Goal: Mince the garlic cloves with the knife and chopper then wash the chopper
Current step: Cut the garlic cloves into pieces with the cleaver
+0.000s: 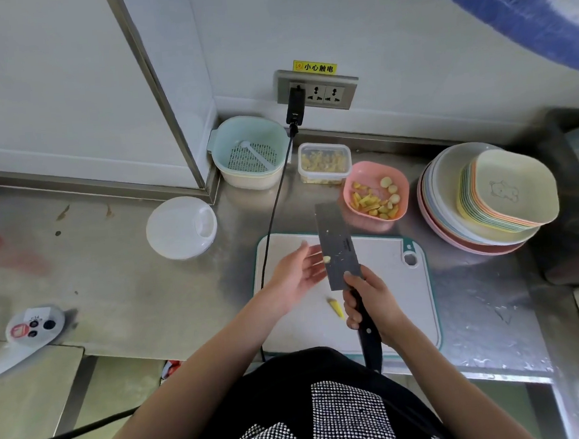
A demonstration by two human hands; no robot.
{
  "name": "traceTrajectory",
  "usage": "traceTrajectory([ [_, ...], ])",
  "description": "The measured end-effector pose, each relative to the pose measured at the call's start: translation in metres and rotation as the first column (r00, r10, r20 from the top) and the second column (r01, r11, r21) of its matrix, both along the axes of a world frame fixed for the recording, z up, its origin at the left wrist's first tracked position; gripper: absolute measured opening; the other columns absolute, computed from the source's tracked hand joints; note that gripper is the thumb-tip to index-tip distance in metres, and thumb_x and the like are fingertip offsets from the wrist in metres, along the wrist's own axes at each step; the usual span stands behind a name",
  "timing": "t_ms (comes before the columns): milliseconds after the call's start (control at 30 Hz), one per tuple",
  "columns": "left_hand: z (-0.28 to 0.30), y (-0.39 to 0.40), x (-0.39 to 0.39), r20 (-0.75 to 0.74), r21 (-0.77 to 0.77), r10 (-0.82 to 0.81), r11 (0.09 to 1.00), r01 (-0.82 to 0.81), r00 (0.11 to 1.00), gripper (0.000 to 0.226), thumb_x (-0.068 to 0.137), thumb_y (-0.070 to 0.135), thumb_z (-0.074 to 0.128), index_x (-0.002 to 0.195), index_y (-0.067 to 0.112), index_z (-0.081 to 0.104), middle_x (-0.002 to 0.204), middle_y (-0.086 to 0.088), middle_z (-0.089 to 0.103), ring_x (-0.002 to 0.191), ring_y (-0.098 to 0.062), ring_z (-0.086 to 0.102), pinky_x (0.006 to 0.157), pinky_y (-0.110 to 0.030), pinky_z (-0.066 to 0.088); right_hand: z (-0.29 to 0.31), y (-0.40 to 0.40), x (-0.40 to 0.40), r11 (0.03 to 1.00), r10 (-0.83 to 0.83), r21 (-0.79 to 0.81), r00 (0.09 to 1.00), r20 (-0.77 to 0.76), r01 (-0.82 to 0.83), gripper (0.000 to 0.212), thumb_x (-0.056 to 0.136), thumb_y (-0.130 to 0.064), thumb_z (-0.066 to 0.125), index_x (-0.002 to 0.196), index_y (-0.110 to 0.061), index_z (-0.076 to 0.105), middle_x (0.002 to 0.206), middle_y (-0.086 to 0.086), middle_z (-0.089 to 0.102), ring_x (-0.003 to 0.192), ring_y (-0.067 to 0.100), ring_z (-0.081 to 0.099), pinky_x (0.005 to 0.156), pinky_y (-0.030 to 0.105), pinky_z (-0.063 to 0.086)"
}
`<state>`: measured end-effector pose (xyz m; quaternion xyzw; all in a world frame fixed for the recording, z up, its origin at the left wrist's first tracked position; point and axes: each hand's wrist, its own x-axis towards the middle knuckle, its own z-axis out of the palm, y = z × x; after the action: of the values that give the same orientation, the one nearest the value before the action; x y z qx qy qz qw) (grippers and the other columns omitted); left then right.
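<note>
My right hand (367, 303) grips the black handle of a cleaver (337, 246), its grey blade raised flat over the white cutting board (389, 301). A small bit of garlic (326, 259) sticks to the blade's left edge. My left hand (300, 270) is open, palm up, fingers straight beside that edge and close to the garlic bit. A yellowish garlic piece (335, 307) lies on the board below the blade. The white round chopper (181, 227) sits on the steel counter to the left of the board.
A pink bowl (402, 180) with garlic cloves and pieces stands behind the board, next to a clear lidded box (323, 148). A pale green strainer basket (249, 152) sits in the corner. Stacked plates and bowls (488, 198) are at the right. A black cable (274, 213) crosses the counter.
</note>
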<state>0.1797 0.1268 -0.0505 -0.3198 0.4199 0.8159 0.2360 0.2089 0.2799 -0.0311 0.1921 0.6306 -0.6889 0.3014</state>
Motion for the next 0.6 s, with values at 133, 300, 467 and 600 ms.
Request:
traceTrajectory([
  [133,0.000,-0.001,0.003,0.112,0.211,-0.011,0.977,-0.013,0.994,0.034,0.103,0.033,0.041,0.106,0.007,0.062,0.087,-0.008,0.074,0.081,-0.019,0.068,0.074,-0.029,0.056,-0.002,0.002,0.000,1.000,0.017,-0.012,1.000,0.004,-0.017,0.009,0.101,-0.019,0.045,0.094,-0.012,0.047,0.057,0.007,0.035,0.038,0.017,0.029,0.040,0.024,0.027],
  [300,-0.015,-0.013,0.008,0.081,0.221,0.038,0.974,-0.055,0.996,0.022,0.098,0.005,0.049,0.114,-0.002,0.062,0.110,-0.018,0.069,0.095,-0.023,0.068,0.081,-0.029,0.058,-0.007,0.006,0.000,1.000,-0.008,0.025,1.000,0.014,0.008,0.012,0.101,-0.019,0.044,0.092,-0.011,0.047,0.057,0.007,0.036,0.038,0.017,0.030,0.041,0.024,0.028],
  [467,-0.028,-0.019,0.008,-0.024,-0.103,-0.037,0.994,0.035,0.999,0.027,0.099,0.008,0.046,0.123,0.004,0.058,0.110,-0.010,0.067,0.104,-0.020,0.064,0.094,-0.028,0.049,-0.013,0.017,-0.001,0.960,0.062,0.275,0.997,-0.045,-0.048,0.010,0.100,-0.014,0.040,0.097,-0.010,0.049,0.057,0.007,0.039,0.037,0.021,0.035,0.039,0.027,0.037],
  [600,-0.033,-0.017,0.009,-0.143,-0.388,-0.168,0.916,0.101,0.975,0.024,0.094,0.006,0.053,0.116,0.009,0.064,0.107,-0.002,0.069,0.109,-0.016,0.062,0.093,-0.021,0.046,-0.015,0.025,0.000,0.891,0.192,0.436,0.975,-0.115,-0.124,0.010,0.098,-0.012,0.041,0.097,-0.009,0.050,0.058,0.008,0.041,0.033,0.024,0.041,0.039,0.033,0.043],
])
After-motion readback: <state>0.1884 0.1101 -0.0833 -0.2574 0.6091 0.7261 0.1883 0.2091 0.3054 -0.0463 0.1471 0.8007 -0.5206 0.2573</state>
